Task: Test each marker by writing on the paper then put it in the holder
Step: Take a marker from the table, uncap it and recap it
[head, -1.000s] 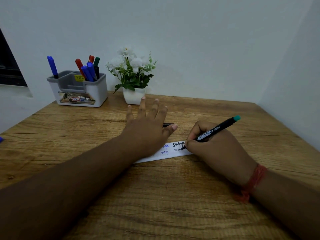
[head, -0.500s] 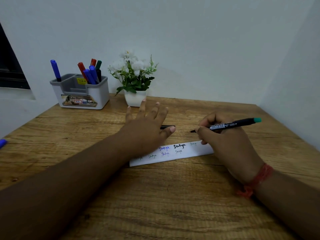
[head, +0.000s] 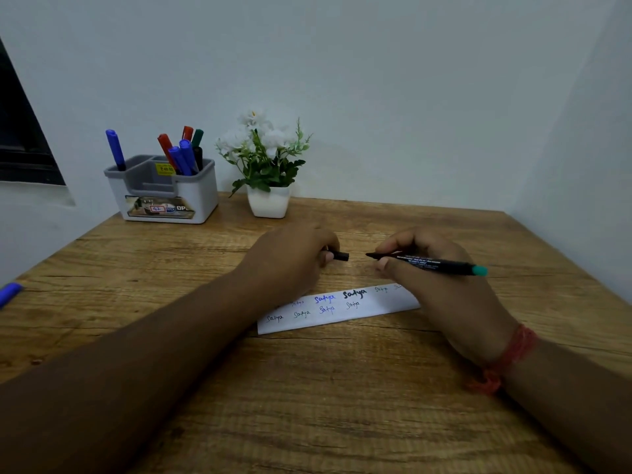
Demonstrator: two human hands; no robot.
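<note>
Head view: table [head: 307,405] bearing holder [head: 164,191] far left and paper [head: 342,307] at centre; your right hand [head: 441,285] pinches the marker [head: 427,263], tip aimed left at the cap [head: 340,256] your left hand [head: 294,258] grips, likely for recapping.

Wooden table [head: 307,405], pale walls [head: 376,80]

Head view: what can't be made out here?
- Cap: mostly hidden inside the left hand.
- Blue marker: cut off by the left edge.
- Print on the marker in the right hand: too small.
- Paper: left end under the left forearm.
</note>
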